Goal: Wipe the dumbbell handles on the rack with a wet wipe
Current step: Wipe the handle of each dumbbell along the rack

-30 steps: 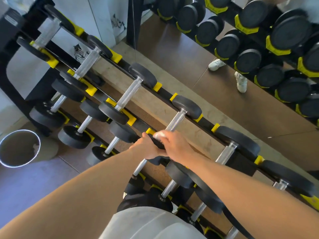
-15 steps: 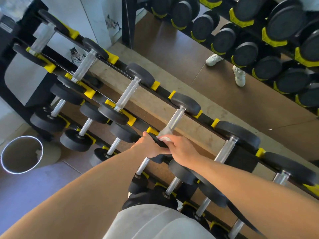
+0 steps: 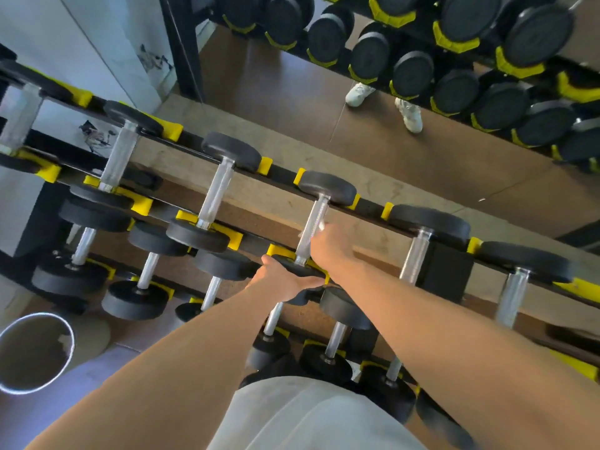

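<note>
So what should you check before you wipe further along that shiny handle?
1. Left hand steadies the near weight plate: ok.
2. Right hand is on the dumbbell handle: ok.
3. Wet wipe is in that hand's grip: ok, a white bit shows.
4. Wipe still wet: cannot tell.
5. Far weight plate sits in its yellow cradle: ok.

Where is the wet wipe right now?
Head view, centre: the wet wipe is in the right hand, against the chrome handle of the top-row dumbbell.
</note>
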Demonstrator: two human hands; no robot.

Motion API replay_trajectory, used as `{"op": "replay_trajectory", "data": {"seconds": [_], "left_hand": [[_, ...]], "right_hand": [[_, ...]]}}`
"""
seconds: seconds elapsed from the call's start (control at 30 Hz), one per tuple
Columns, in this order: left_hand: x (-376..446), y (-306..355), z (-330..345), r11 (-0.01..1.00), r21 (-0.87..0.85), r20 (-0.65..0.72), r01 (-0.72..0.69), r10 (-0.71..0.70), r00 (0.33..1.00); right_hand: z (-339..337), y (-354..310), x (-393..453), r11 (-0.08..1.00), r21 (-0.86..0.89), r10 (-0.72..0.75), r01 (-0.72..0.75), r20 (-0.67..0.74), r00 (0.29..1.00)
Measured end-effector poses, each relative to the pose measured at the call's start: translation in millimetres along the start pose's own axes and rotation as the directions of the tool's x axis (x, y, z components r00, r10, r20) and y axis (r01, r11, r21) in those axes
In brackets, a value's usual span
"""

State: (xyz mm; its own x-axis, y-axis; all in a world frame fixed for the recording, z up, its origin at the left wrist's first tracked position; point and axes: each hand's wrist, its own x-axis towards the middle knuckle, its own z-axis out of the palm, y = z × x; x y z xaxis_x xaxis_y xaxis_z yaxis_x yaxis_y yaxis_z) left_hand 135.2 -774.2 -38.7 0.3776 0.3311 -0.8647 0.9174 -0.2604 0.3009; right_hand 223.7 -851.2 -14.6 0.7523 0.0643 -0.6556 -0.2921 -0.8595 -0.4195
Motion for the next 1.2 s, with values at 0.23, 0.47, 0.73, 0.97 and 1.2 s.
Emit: {"op": "replay_trajectory", "data": {"seconds": [0.23,0.47,0.73,0.97,1.2], "left_hand": [[3,-3,-1,0.982,0.191,0.04,0.004,-0.011,0.999],[4,-6,1,0.978,0.209,-0.003,-0.013,0.014,1.0],[3,-7,-1,0.962,0.272,0.005,-0.018,0.018,1.0],[2,-7,-4,0.971,0.241,0.019,-0.009,0.005,1.0],[1,-3,-7,0.952,0.304,0.036,-0.011,0.0,0.999]], "right_hand": [[-27,10,8,0.95,0.264,0.131,-0.166,0.145,0.981],[2,10,7,0.975,-0.157,-0.156,0.157,0.023,0.988],[-24,24,36,0.924,0.375,0.103,-0.078,-0.045,0.994],[-1,16,6,0.974,-0.169,-0.134,0.15,0.105,0.985],[-47,16,-26,0.804,-0.345,-0.451,0.485,0.177,0.875]]}}
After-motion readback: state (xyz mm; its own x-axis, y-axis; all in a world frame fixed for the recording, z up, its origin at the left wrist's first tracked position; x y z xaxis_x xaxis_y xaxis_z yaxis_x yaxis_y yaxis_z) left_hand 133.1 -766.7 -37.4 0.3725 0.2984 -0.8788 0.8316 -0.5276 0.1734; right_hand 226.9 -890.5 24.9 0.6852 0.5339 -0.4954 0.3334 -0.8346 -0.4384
